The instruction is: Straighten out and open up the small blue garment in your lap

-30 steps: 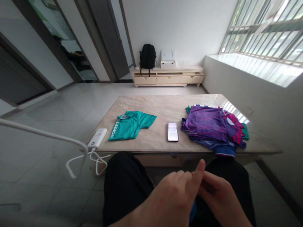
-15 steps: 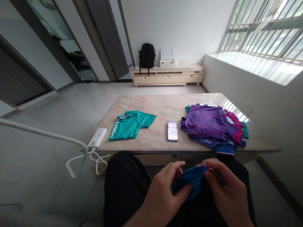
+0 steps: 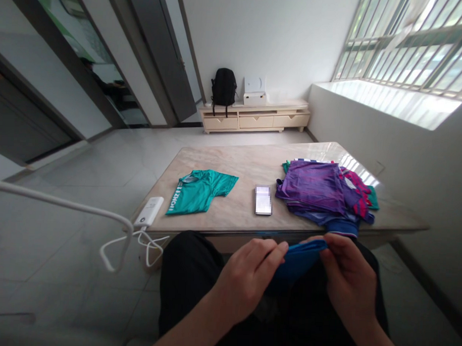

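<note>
A small blue cloth (image 3: 296,263) is stretched between my hands above my lap. My left hand (image 3: 248,274) pinches its left end, and my right hand (image 3: 346,275) has the upper right corner between thumb and fingers. Beyond them, on the marble-look table (image 3: 231,160), a teal shirt (image 3: 196,192) with white lettering lies folded at the left. A phone (image 3: 263,200) with a lit, blurred screen rests in the middle. To its right is a pile of clothes with a purple garment (image 3: 314,186) on top.
A white power bank (image 3: 149,211) with a white cable (image 3: 152,246) is at the table's left edge. A white curved bar crosses the left foreground. Farther back, a black backpack (image 3: 224,87) stands on a low cabinet (image 3: 255,121). A person sits beyond the doorway.
The blue cloth has gone from bunched to spread out and flatter. My left hand has shifted its hold to the cloth's upper edge, and both hands are slightly higher.
</note>
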### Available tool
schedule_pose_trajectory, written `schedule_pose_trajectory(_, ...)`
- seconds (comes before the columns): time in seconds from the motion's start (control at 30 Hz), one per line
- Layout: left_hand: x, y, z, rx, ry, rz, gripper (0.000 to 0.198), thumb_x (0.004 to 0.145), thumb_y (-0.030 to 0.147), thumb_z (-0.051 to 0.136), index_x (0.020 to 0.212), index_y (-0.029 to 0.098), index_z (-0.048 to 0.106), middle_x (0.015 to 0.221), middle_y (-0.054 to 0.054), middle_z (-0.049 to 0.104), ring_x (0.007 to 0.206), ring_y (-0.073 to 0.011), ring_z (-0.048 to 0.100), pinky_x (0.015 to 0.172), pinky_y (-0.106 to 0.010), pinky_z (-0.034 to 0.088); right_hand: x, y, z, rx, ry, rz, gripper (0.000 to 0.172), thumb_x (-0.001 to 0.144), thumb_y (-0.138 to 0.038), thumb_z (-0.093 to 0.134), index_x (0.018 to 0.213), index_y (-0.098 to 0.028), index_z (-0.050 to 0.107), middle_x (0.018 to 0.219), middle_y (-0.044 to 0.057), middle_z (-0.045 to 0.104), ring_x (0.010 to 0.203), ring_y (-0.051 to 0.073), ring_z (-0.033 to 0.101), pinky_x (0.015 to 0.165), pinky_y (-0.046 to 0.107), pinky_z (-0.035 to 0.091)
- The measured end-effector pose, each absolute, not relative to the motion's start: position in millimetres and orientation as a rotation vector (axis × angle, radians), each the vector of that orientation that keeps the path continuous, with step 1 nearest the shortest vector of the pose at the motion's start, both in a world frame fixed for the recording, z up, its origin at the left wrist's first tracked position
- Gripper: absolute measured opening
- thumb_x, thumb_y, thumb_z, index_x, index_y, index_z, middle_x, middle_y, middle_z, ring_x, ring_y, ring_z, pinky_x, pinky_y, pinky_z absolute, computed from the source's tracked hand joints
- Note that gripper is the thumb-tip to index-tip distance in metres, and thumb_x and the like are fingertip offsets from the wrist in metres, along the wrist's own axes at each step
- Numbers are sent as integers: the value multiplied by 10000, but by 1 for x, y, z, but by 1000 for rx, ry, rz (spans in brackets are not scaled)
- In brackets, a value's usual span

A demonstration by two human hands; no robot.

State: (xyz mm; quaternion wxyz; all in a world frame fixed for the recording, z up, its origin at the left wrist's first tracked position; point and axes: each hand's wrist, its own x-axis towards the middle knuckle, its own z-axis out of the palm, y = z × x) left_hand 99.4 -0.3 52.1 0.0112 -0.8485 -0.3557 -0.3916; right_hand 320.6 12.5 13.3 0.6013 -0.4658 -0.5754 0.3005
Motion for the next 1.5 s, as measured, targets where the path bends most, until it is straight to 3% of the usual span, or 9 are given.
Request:
schedule_pose_trajectory(0.2,79,4,60,-2780,-857,-1277,428,1003,86,590,1428,113,547,1117,-124,732,1034,-197,688,917,-339,611,315,7,16,-853,-1218,1052,92,1018,-308,596,1094,-260,617,1080,98,806,999,251,769,878,347,587)
schedule_pose_trajectory(0.37,75,5,68,-2893,-825,-1408,491,963,37,634,1442,106,550,1152,-136,717,1050,-198,667,944,-333,588,308,13,9,-712,-1073,1290,153,1016,-343,593,1159,-292,605,982,74,800,887,236,776,740,317,605)
schedule_pose_trajectory(0.63,74,-10,103,-3090,-979,-1600,340,907,27,708,1232,127,704,1036,-108,737,921,-158,715,829,-224,588,300,1,27,-738,-893,1468,337,970,-372,657,1293,-300,593,924,77,786,770,233,764,652,306,606)
schedule_pose_trajectory(0.83,78,-11,116,-3086,-1116,-1784,252,894,15,715,1115,130,746,981,-103,757,867,-151,745,768,-187,599,295,-8,22,-737,-904,1476,394,952,-459,651,1314,-303,649,753,31,693,557,156,617,530,248,523)
schedule_pose_trajectory(1.03,79,-11,116,-3117,-1122,-1684,247,898,13,708,1117,121,744,996,-109,755,889,-152,745,798,-184,594,295,-4,21,-724,-951,1559,890,677,-612,880,1453,-318,558,864,50,750,687,219,691,645,311,579)
schedule_pose_trajectory(1.07,78,-11,117,-3130,-1117,-1658,250,901,17,706,1125,122,741,1003,-108,752,896,-150,743,807,-184,592,295,-2,24,-730,-933,1603,863,662,-577,906,1422,-319,587,885,54,764,709,221,713,653,303,585)
schedule_pose_trajectory(1.23,75,-9,119,-3137,-1084,-1552,277,911,33,701,1168,133,730,1017,-100,747,909,-152,737,820,-193,592,300,2,42,-812,-949,1582,261,731,-381,914,898,-234,777,809,43,792,740,197,775,666,222,608)
schedule_pose_trajectory(1.37,67,-5,121,-3080,-1015,-1688,346,882,41,745,1200,176,729,1027,-82,770,886,-151,753,802,-199,605,301,-1,68,-811,-1155,1262,178,755,-275,904,897,-257,798,879,48,829,822,232,807,747,247,648)
schedule_pose_trajectory(1.5,58,1,114,-2972,-1112,-2186,376,849,215,831,1213,222,736,952,-62,789,802,-155,745,715,-207,604,294,3,94,-738,-1415,1047,187,782,-206,874,946,-259,798,899,48,834,781,241,810,691,261,667)
